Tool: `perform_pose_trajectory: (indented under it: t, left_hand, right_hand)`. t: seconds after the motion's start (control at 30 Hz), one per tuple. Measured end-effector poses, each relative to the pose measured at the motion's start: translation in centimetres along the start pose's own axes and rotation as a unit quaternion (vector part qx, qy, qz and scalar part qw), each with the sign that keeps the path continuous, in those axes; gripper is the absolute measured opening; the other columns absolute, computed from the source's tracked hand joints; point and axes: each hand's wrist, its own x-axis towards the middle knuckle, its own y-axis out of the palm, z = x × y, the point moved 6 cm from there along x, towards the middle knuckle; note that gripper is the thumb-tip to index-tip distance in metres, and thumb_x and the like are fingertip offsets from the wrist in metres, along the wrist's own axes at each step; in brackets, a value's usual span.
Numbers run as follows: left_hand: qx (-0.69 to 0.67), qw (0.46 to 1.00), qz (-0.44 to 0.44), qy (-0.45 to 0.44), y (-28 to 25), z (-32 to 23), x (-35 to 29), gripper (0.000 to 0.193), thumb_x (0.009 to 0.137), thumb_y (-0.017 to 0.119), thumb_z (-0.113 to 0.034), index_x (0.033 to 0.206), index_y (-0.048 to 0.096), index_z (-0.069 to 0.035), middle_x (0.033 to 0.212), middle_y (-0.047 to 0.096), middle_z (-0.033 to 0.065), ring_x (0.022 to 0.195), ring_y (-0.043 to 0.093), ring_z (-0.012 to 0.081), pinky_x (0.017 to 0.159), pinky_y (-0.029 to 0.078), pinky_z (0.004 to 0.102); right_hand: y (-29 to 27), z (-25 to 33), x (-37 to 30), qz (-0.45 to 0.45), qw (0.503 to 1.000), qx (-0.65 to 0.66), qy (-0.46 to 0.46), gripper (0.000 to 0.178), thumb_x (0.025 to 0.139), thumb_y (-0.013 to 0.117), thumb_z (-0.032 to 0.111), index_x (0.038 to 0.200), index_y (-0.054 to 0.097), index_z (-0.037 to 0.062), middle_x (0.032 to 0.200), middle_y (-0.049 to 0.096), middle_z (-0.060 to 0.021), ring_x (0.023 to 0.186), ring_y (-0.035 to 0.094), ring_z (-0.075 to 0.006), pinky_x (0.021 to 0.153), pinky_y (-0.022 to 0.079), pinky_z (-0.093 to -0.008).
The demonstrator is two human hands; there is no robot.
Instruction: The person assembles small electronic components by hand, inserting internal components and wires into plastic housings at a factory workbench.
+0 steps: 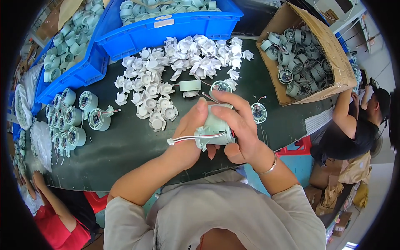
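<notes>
Over the front middle of the dark table, I hold a pale green cylindrical plastic housing (216, 125) between both hands. My left hand (189, 125) is closed around its left side, and a white-and-red cable with a small white plug (171, 141) sticks out past it. My right hand (241, 121) wraps the top and right side, its thumb low near the rim. Just beyond the fingers lie a green ring-shaped housing (189, 86) and a round part with a circuit board (221, 86). Right of my hands is another round circuit-board part (258, 113) with a short wire.
Many white finned fan wheels (154, 79) are heaped behind my hands. Wired green housings (68, 118) stand in a group at left. Blue bins (166, 35) of green parts line the back; a cardboard box (310, 98) of housings is at right. Co-workers sit at both sides.
</notes>
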Motion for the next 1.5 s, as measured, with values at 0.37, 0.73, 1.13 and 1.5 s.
perform_pose_trajectory:
  t: [0.37,0.73,1.13,1.5]
  left_hand:
    - [0.203,0.976,0.011,-0.083,-4.2,0.6,-3.0,0.062,0.071,0.065,-0.040,0.113,0.046,0.003,0.102,0.054,0.0092,0.091,0.053,0.0153,0.074,0.045,0.0279]
    - [0.363,0.822,-0.434,-0.061,-21.3,-6.4,-16.0,0.036,0.087,0.042,-0.035,0.095,0.051,-0.001,0.070,0.056,0.0063,0.053,0.056,0.0168,0.045,0.043,0.0227]
    - [0.662,0.610,-0.297,0.320,-10.7,-20.2,-0.8,0.021,0.078,0.059,-0.011,0.095,0.057,0.002,0.081,0.059,0.0087,0.072,0.057,0.0142,0.065,0.044,0.0250]
    - [0.921,0.366,0.107,0.080,-12.8,-19.0,28.9,0.063,0.055,0.073,-0.017,0.113,0.050,-0.008,0.102,0.055,0.0170,0.096,0.052,0.0320,0.084,0.041,0.0386]
  right_hand:
    - [3.1,2.1,-0.7,0.155,0.983,0.070,0.073,0.084,0.069,0.062,0.048,0.127,0.028,-0.0023,0.120,0.037,-0.0235,0.109,0.041,-0.0371,0.090,0.035,-0.0393]
    - [-8.3,-7.5,-6.2,0.203,0.900,-0.221,0.318,0.049,0.069,0.066,0.026,0.113,0.048,0.0136,0.092,0.052,-0.0121,0.084,0.054,-0.0305,0.071,0.044,-0.0352]
    - [-11.5,-11.4,-6.5,-0.184,0.840,0.366,0.355,0.040,0.072,0.061,0.023,0.103,0.041,0.0065,0.108,0.047,-0.0168,0.087,0.052,-0.0191,0.068,0.044,-0.0261]
    - [-11.6,-12.1,-5.1,-0.298,0.790,0.365,0.391,0.076,0.067,0.069,0.042,0.119,0.035,-0.0037,0.104,0.051,-0.0185,0.093,0.055,-0.0256,0.079,0.048,-0.0390]
